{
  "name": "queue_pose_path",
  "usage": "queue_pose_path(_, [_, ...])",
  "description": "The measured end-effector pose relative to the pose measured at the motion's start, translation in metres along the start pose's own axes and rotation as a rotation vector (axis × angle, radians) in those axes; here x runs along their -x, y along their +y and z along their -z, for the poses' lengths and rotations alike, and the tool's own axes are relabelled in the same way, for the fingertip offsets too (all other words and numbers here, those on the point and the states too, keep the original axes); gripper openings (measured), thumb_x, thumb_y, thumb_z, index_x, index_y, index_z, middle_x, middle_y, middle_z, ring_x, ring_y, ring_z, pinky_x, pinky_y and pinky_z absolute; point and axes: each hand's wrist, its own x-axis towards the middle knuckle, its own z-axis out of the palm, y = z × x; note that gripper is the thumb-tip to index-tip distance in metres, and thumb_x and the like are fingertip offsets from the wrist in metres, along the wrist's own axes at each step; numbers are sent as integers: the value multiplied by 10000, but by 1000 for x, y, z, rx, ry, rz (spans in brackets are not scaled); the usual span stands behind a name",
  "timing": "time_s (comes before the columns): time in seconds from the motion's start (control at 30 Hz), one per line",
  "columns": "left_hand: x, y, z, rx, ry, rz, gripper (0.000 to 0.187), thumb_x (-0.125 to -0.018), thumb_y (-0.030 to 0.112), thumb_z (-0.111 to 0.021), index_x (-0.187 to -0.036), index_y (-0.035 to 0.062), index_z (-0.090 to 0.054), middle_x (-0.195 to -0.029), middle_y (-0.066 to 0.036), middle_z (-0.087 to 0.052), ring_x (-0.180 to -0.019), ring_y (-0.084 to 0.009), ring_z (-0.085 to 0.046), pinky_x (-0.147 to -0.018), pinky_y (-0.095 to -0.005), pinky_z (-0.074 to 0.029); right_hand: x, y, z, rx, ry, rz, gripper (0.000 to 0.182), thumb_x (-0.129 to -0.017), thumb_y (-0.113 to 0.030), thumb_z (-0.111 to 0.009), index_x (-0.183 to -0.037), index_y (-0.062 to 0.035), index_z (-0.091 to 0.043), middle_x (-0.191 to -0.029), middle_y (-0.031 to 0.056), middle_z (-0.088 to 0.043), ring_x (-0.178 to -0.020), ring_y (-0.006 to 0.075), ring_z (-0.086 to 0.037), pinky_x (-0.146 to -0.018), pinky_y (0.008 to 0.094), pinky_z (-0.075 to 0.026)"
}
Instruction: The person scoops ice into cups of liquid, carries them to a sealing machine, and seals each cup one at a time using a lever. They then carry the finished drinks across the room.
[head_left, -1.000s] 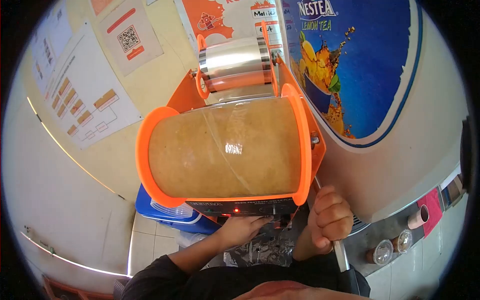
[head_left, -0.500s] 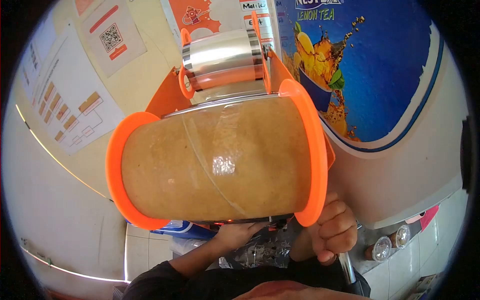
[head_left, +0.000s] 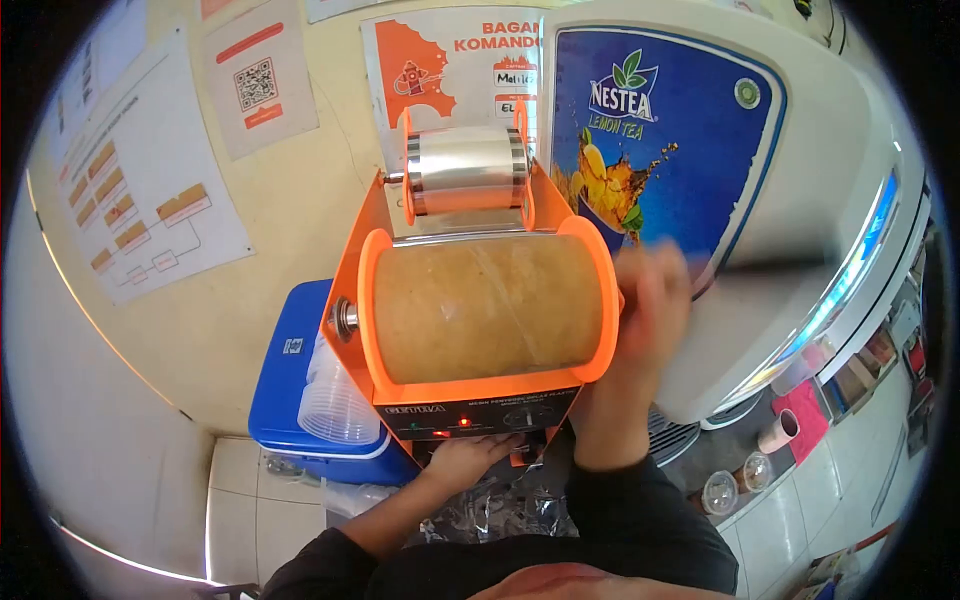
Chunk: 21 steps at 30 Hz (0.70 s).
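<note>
An orange cup sealing machine stands in front of me, with a wide roll of clear film on a brown core and a silver take-up roller behind it. My left hand lies at the machine's front, just below the black control panel, its fingers stretched toward the right and partly hidden under the panel. At the machine's right side, my right hand is closed around the lever. Motion blurs both that hand and the lever, whose black end points to the right.
Left of the machine sit a blue cooler box and stacked clear plastic cups. A large drink dispenser rises at the right. Two lidded drinks stand on the dark counter near a pink cloth. Papers hang on the wall.
My right hand has swung the lever upward from low beside the machine. My view has moved back, so the machine looks smaller. My left hand stays at the machine's front.
</note>
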Motion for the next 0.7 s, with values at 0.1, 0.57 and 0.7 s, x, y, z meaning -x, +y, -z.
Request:
queue_pose_path(0.1, [-2,3,3,24,3,27,460,-772,85,-460,-1212,204,-516,-1145,-16,-587,-928,-182,-611,-771,-292,-507,-31,-9,-10,-82,-94,-199,186,-848,-137,-555,-699,-85,-457,-628,-40,-422,-569,55,-363,-511,238,-289])
queue_pose_path(0.57, [-2,4,5,51,-197,97,499,-773,105,-461,-1259,217,-462,-1148,-13,-577,-908,-163,-616,-698,-280,-521,70,-7,45,-163,-379,349,292,-674,-205,-655,-564,-118,-399,-523,1,-374,-495,147,-354,-534,302,-285])
queue_pose_path(0.7, [-5,-1,-2,-28,58,-18,459,-767,106,-466,-1216,196,-504,-1192,1,-552,-960,-158,-596,-761,-273,-504,35,8,37,-367,-280,161,217,-742,-183,-645,-661,-81,-471,-647,20,-456,-607,163,-429,-585,307,-325])
